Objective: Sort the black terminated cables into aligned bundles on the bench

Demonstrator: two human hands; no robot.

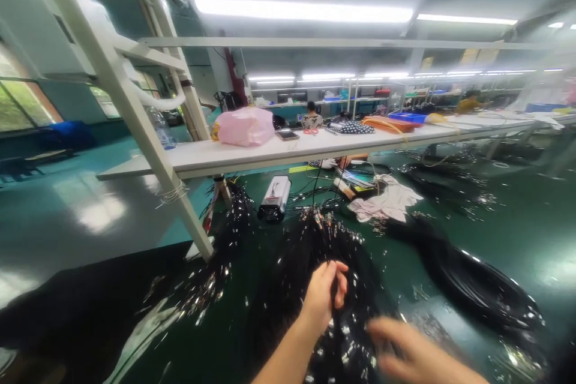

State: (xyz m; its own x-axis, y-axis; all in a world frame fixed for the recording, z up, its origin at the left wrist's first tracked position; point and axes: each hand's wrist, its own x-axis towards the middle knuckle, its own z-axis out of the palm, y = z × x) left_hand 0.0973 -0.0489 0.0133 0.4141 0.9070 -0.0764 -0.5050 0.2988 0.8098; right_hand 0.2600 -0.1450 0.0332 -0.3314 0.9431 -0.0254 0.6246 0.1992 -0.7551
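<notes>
My left hand [323, 293] is closed, its fingers curled around a black cable over a large heap of black cables [310, 246]. Shiny metal ends show at the top of this heap and are scattered through it. To the right and lower, my right hand [402, 345] is smeared by motion beside the heap. Whether its fingers hold anything cannot be made out. Another thick bundle of black cables [477, 282] lies looped on the green work surface to the right.
A white shelf [265, 153] runs across, carrying a pink bag [246, 126], a phone [287, 134] and an orange tray [389, 125]. Below it are a white device [275, 195] and a pale cloth [387, 199]. A metal post [148, 120] stands left. Other people are farther back.
</notes>
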